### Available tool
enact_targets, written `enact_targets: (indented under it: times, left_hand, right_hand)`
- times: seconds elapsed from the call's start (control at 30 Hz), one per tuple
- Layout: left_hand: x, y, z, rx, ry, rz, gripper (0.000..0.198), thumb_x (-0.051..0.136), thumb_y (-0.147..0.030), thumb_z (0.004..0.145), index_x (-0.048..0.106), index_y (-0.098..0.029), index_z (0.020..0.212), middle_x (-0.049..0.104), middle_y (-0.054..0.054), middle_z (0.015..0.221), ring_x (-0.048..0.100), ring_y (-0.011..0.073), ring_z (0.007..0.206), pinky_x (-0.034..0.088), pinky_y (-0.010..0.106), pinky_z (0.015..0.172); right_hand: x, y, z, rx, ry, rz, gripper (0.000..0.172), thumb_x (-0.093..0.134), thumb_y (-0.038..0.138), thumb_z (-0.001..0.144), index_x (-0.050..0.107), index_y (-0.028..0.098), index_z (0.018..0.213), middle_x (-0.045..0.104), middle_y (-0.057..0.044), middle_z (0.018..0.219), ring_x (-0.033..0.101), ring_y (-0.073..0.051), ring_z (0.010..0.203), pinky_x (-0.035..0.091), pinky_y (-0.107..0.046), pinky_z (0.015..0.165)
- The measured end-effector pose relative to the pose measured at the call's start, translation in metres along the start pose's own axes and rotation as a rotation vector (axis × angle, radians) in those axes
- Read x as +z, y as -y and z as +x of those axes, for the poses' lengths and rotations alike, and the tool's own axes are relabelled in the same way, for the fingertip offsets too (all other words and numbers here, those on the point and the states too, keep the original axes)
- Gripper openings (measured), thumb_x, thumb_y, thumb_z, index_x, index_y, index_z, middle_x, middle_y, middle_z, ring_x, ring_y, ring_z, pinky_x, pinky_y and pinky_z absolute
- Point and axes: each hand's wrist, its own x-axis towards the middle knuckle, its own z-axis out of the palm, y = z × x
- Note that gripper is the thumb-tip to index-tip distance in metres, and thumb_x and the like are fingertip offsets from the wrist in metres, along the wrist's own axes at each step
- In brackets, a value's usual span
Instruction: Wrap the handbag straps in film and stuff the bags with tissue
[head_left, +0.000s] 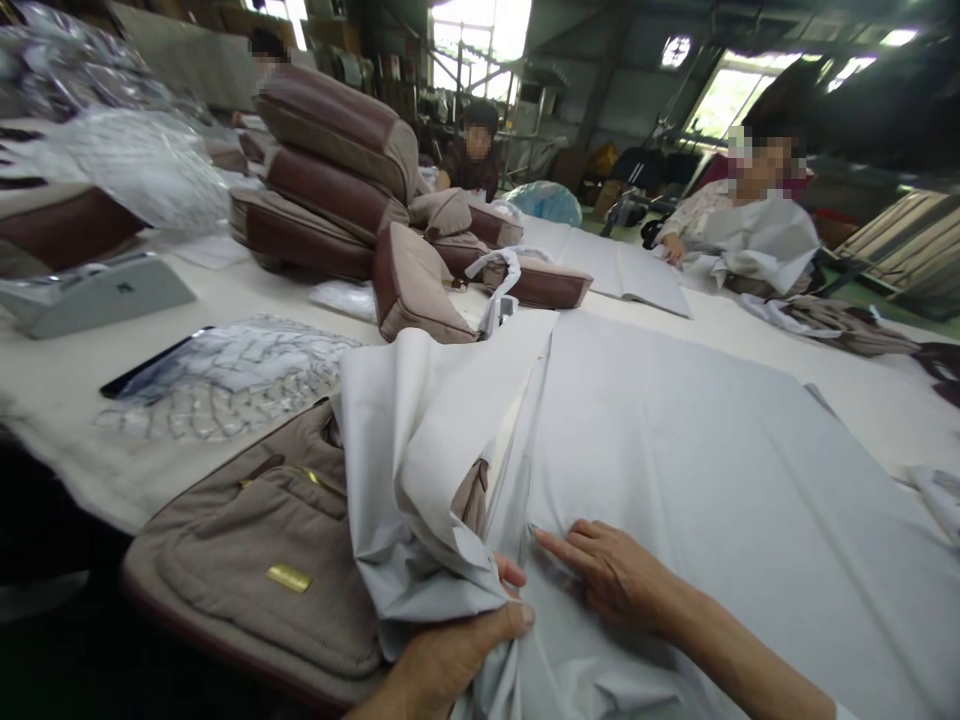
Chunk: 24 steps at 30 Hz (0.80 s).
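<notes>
My left hand (pixel 457 650) is closed on a bunched fold of white tissue paper (pixel 420 470) at the near table edge. That paper wraps partly over a taupe corduroy bag (pixel 277 540) with a gold plate and maroon piping. My right hand (pixel 607 572) lies flat, fingers stretched out, on a large white paper sheet (pixel 720 470) just right of the fold, fingertips pointing left toward the crease.
A stack of maroon-and-taupe bags (pixel 337 170) stands at the back left, with smaller ones (pixel 420 285) beside it. Clear plastic wrap (pixel 232 375), a grey device (pixel 97 295) and more plastic lie left. Across the white table (pixel 862 390), other people sit handling paper.
</notes>
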Motion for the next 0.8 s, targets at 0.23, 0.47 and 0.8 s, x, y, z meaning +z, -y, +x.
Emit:
enact_targets:
  times: [0.23, 0.47, 0.8]
  left_hand:
    - [-0.004, 0.003, 0.002, -0.028, 0.031, 0.009, 0.035, 0.071, -0.03, 0.06, 0.062, -0.018, 0.091, 0.059, 0.0, 0.078, 0.055, 0.0187, 0.08, 0.042, 0.026, 0.075]
    - [-0.007, 0.001, -0.001, -0.023, 0.051, 0.016, 0.035, 0.068, -0.028, 0.061, 0.059, -0.018, 0.093, 0.057, 0.0, 0.077, 0.053, 0.0181, 0.079, 0.041, 0.026, 0.074]
    - [-0.007, -0.002, -0.004, -0.032, 0.028, 0.056, 0.035, 0.068, -0.03, 0.06, 0.06, -0.018, 0.092, 0.056, -0.001, 0.076, 0.053, 0.0189, 0.08, 0.04, 0.026, 0.072]
  right_hand:
    - [-0.02, 0.013, 0.013, 0.059, 0.109, 0.015, 0.064, 0.048, 0.01, 0.062, 0.045, 0.02, 0.126, 0.06, -0.005, 0.081, 0.051, -0.023, 0.079, 0.039, -0.032, 0.071]
    - [-0.024, 0.021, 0.021, 0.064, 0.128, -0.09, 0.061, 0.048, 0.014, 0.069, 0.042, 0.023, 0.129, 0.061, -0.004, 0.075, 0.052, -0.023, 0.073, 0.036, -0.03, 0.064]
    - [-0.019, 0.023, 0.016, 0.002, 0.1, -0.193, 0.057, 0.047, 0.015, 0.08, 0.037, 0.026, 0.135, 0.06, -0.004, 0.077, 0.05, -0.02, 0.069, 0.035, -0.03, 0.064]
